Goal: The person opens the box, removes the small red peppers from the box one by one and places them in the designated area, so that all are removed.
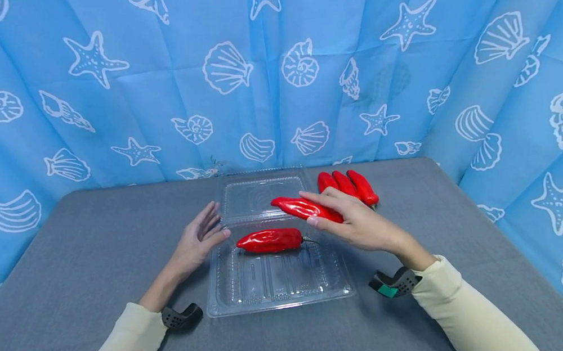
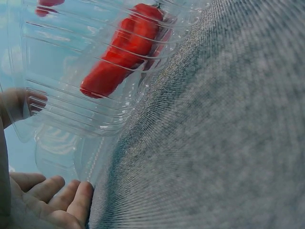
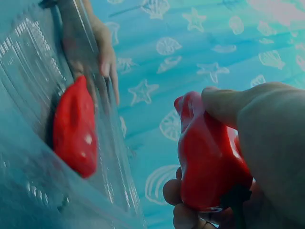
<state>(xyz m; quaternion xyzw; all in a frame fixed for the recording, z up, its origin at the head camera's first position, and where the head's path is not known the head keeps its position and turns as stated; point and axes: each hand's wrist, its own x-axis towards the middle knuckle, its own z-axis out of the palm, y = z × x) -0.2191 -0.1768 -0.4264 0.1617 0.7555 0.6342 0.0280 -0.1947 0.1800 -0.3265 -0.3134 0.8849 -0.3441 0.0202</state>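
Observation:
My right hand point(image 1: 357, 222) grips a red pepper point(image 1: 297, 207) between thumb and fingers, above the right side of a clear plastic clamshell box point(image 1: 274, 306). The right wrist view shows this pepper point(image 3: 209, 152) with its green stem toward the wrist. Another red pepper point(image 1: 270, 241) lies crosswise in the box's base, its tip to the left and stem to the right. Beside the base's left edge is my left hand point(image 1: 197, 243), fingers spread and holding nothing. Its thumb reaches the rim, and its fingers point(image 2: 78, 198) extend past the box in the left wrist view.
Three more red peppers point(image 1: 359, 186) lie side by side behind my right hand, partly hidden by it. The box's lid point(image 1: 262, 191) is folded back toward the far edge of the grey cloth-covered table point(image 1: 110, 243). A blue shell-patterned curtain point(image 1: 152, 97) hangs behind.

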